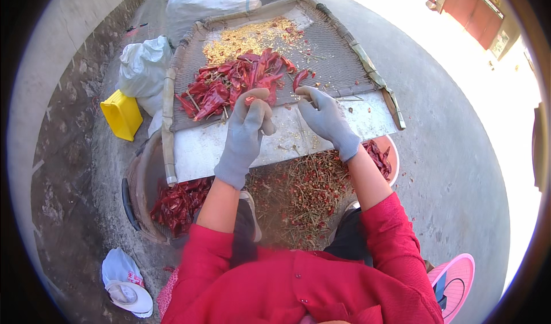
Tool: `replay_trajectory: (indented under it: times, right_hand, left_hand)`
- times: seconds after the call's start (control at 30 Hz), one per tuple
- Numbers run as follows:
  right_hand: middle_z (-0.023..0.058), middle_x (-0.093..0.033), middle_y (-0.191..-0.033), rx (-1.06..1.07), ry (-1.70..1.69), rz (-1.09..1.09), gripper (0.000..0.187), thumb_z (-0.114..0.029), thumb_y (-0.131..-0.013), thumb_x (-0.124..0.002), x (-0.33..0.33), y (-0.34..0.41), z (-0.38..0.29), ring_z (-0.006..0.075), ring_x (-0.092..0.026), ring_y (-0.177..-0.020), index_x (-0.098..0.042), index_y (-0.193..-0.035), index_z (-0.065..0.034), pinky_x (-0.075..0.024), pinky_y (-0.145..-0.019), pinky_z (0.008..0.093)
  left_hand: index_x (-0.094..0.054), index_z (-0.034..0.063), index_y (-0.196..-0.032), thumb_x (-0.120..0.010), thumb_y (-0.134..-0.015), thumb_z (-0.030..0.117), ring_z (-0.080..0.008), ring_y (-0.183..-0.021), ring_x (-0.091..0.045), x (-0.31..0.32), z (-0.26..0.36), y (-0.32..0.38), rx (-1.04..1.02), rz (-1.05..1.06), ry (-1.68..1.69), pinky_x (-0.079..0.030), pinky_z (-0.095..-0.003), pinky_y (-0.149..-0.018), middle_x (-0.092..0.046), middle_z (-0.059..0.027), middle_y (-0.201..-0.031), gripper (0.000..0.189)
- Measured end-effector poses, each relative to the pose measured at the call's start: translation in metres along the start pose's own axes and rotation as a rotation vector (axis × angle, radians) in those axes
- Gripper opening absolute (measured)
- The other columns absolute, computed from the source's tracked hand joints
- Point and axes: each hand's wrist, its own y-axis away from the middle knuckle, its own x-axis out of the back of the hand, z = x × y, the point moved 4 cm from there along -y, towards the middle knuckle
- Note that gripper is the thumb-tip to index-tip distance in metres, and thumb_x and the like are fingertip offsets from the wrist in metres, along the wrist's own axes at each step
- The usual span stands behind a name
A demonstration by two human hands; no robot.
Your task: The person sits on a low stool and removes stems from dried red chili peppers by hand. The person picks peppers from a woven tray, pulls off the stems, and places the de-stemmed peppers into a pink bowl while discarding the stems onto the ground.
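My left hand (252, 128), in a grey knitted glove, is curled at the front of a pile of dried red chilies (234, 81). A small red chili piece (249, 101) shows between its thumb and forefinger. My gloved right hand (323, 113) is to the right, its thumb and forefinger bent toward each other. Just beyond those fingertips is a single curved red chili (301, 79); whether they pinch it cannot be seen. Both hands are over the near part of a woven tray (340, 72) with a bamboo rim. Pale yellow seeds (254, 37) lie behind the pile.
A white board (206, 158) shows under the tray's near edge. Below are a basket (140, 195) of red chilies, a heap of stems (316, 195) between my feet and a pink basin (392, 160). A yellow container (122, 115) and white sacks (144, 68) stand left; a pink hat (456, 281) lies right.
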Motion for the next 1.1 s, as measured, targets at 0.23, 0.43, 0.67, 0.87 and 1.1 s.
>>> replay_trajectory:
  times: [0.23,0.43,0.67,0.87,1.1]
  right_hand:
    - [0.0199,-0.076,-0.105,-0.194,0.429,-0.032,0.030,-0.030,-0.098,-0.058,-0.012,-0.089,0.040,0.0392,-0.073,-0.095,-0.076,-0.119,-0.0188,-0.0555,-0.088,0.0456]
    - [0.0021,-0.072,-0.091,-0.297,-0.107,0.060,0.024,-0.016,-0.103,-0.059,0.006,-0.064,0.047,0.0084,-0.062,-0.085,-0.077,-0.107,-0.0012,-0.0518,-0.079,0.0260]
    - [0.0121,-0.075,-0.103,0.102,-0.233,-0.052,0.019,-0.010,-0.098,-0.062,-0.008,0.030,-0.049,0.0229,-0.071,-0.096,-0.075,-0.107,0.0005,-0.0540,-0.089,0.0359]
    - [0.0106,-0.072,-0.092,0.114,-0.256,-0.160,0.021,-0.015,-0.099,-0.061,-0.004,0.052,-0.058,0.0155,-0.066,-0.086,-0.072,-0.104,0.0017,-0.0531,-0.081,0.0335]
    - [0.0026,-0.061,-0.067,-0.260,-0.097,-0.124,0.037,-0.030,-0.099,-0.066,0.024,0.060,-0.048,0.0067,-0.052,-0.069,-0.068,-0.082,0.0030,-0.0462,-0.061,0.0311]
  left_hand:
    - [-0.062,0.0034,-0.131,-0.062,-0.105,0.027,-0.0061,-0.064,-0.051,0.014,-0.002,0.001,0.204,0.094,-0.025,-0.049,-0.0259,-0.063,-0.058,0.0030,-0.084,0.035]
    - [-0.062,0.0044,-0.138,-0.049,-0.113,0.033,-0.0155,-0.102,-0.069,0.011,-0.014,0.000,0.165,-0.080,-0.135,-0.053,-0.0317,-0.090,-0.074,-0.0071,-0.112,0.040]
    - [-0.052,0.0043,-0.150,-0.051,-0.111,0.037,-0.0144,-0.122,-0.061,0.008,-0.022,0.005,0.288,-0.069,-0.181,-0.048,-0.0340,-0.105,-0.062,-0.0066,-0.140,0.051]
    - [-0.063,0.0046,-0.133,-0.055,-0.110,0.031,-0.0114,-0.108,-0.063,-0.010,-0.020,0.003,0.111,-0.232,-0.262,-0.051,-0.0304,-0.098,-0.068,-0.0014,-0.118,0.036]
    - [-0.064,0.0042,-0.124,-0.067,-0.101,0.028,-0.0184,-0.094,-0.068,-0.039,-0.025,0.019,0.073,-0.434,-0.710,-0.054,-0.0335,-0.087,-0.069,-0.0136,-0.101,0.033]
